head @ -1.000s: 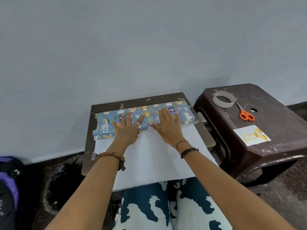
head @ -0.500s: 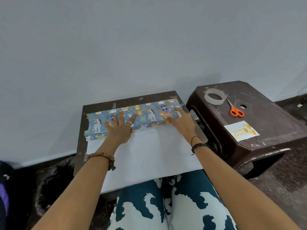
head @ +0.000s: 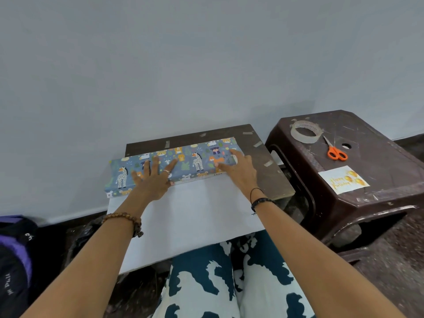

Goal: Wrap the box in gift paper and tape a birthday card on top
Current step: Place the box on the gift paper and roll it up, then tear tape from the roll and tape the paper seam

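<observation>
Blue animal-print gift paper (head: 195, 160) is folded over the box on the table (head: 270, 180) and pressed flat under the spread left hand (head: 153, 180) and right hand (head: 238, 168), white underside facing up.

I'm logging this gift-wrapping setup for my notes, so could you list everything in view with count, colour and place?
Animal-print gift paper folded over the box: one, blue outside, white underside, on the dark board.
Dark brown board: one, under the paper, bits of tape stuck on it.
Dark brown plastic stool: one, right of the board.
Clear tape roll: one, far side of the stool top.
Orange-handled scissors: one pair, beside the tape roll.
White birthday card with gold balloons: one, near side of the stool top.
Black and purple bag: one, floor, far left.
Left hand: flat on the paper.
Right hand: pressing the paper's right part.
</observation>
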`<state>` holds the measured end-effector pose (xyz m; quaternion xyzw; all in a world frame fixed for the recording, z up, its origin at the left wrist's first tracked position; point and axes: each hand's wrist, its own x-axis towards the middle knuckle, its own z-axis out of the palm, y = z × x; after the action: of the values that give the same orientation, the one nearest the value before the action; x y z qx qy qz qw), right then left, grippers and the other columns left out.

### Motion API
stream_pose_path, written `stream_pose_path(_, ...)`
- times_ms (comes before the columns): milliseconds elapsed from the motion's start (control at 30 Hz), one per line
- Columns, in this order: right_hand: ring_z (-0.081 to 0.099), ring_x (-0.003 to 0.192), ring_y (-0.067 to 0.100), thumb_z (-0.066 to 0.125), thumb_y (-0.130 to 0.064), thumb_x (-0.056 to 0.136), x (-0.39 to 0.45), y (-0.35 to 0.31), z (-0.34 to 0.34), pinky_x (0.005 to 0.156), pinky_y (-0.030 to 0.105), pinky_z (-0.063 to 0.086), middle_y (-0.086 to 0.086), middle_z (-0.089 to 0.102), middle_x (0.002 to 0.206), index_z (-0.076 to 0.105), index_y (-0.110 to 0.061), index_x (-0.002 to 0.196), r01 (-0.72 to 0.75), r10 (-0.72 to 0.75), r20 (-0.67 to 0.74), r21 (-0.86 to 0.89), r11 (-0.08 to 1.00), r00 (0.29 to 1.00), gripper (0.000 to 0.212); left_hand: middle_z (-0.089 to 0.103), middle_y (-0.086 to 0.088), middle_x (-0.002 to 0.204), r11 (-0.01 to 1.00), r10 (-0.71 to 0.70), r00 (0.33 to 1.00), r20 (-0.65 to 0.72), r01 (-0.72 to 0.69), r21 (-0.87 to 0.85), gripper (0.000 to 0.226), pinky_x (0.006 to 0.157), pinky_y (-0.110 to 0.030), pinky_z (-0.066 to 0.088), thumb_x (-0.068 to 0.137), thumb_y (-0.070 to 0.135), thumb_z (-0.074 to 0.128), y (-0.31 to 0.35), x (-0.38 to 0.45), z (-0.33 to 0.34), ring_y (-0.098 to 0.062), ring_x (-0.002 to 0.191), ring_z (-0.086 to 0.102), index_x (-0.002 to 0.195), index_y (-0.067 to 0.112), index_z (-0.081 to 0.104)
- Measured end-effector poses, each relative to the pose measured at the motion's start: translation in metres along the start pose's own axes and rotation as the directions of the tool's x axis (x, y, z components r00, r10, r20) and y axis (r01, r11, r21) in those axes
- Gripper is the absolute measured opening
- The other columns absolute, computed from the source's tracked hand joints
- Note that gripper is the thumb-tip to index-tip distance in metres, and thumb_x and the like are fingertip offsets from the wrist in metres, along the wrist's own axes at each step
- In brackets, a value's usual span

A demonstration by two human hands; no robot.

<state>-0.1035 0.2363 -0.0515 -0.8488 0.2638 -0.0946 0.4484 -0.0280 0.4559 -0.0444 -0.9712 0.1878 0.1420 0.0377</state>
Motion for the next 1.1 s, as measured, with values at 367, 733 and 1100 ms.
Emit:
stream_pose_path(367, 0.049, 0.117, 0.025, 0.059, -0.03, 0.089, 0.015, -0.015, -0.031, 0.094, 0.036, 0.044, 0.009, 0.052, 0.126, 0.056, -0.017, 0.124, 0.153, -0.163, -0.118, -0.092, 0.984, 0.98, 0.038, 0.032, -0.015, 0.148, 0.874, 0.059, 0.908, -0.414, -0.248, -0.419, 0.048, 0.112, -0.041, 0.019, 0.095, 0.036, 0.047, 0.097, 0.008, -0.027, -0.028, 0.139, 0.025, 0.137, 0.013, 0.044)
stream_pose_path(733, 0.045, 0.116, 0.029, 0.046, -0.014, 0.09, 0.086, 0.047, -0.125, 0.098, 0.038, 0.038, 0.011, 0.053, 0.122, 0.054, -0.008, 0.118, -0.042, -0.19, -0.416, -0.489, 0.872, 0.889, 0.03, 0.051, -0.007, 0.136, 0.579, 0.397, 0.877, -0.272, -0.469, -0.667, 0.043, 0.096, -0.023, 0.036, 0.094, 0.011, 0.048, 0.277, 0.078, -0.06, -0.02, 0.124, 0.048, 0.137, 0.013, 0.044)
stream_pose_path(1100, 0.052, 0.11, 0.025, 0.044, -0.007, 0.087, 0.108, 0.065, -0.132, 0.114, 0.044, 0.014, 0.006, 0.064, 0.107, 0.063, -0.011, 0.102, -0.005, -0.258, -0.319, -0.637, 0.771, 0.912, 0.024, 0.051, -0.005, 0.136, 0.699, 0.382, 0.862, -0.334, -0.506, -0.506, 0.041, 0.115, -0.039, 0.006, 0.094, 0.014, 0.046, 0.287, 0.11, -0.06, -0.021, 0.126, 0.047, 0.135, 0.017, 0.045)
